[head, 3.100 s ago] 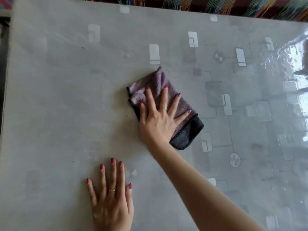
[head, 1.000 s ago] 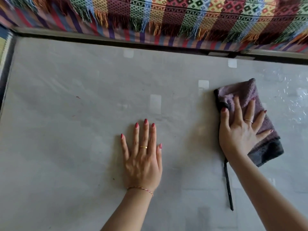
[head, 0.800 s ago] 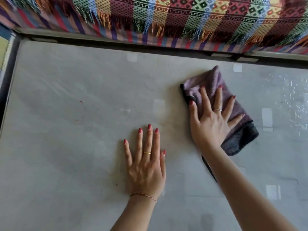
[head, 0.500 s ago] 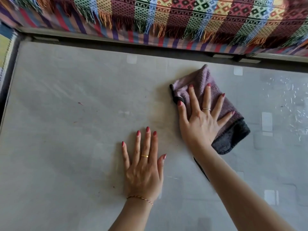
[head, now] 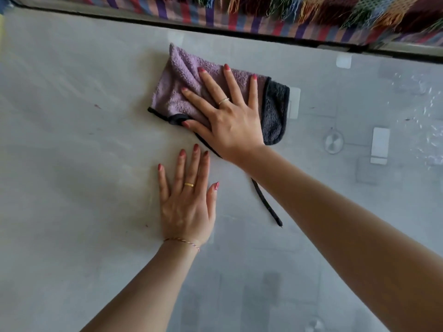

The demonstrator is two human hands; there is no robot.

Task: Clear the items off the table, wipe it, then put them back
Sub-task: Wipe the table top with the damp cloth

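Both flat: right hand [head: 227, 118] spread, pressing purple cloth [head: 182, 85] onto table [head: 72, 140]; left hand [head: 187, 200] seemingly bare.

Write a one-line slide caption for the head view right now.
Right hand presses a purple-and-grey cloth flat on the grey table while the left hand rests palm-down beside it.

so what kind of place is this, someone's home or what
Probably a home living or dining area. The grey table wears a glossy clear plastic cover, a colourful striped woven throw with fringe drapes along its far edge, and the right hand wipes with a lilac-and-grey terry cloth.
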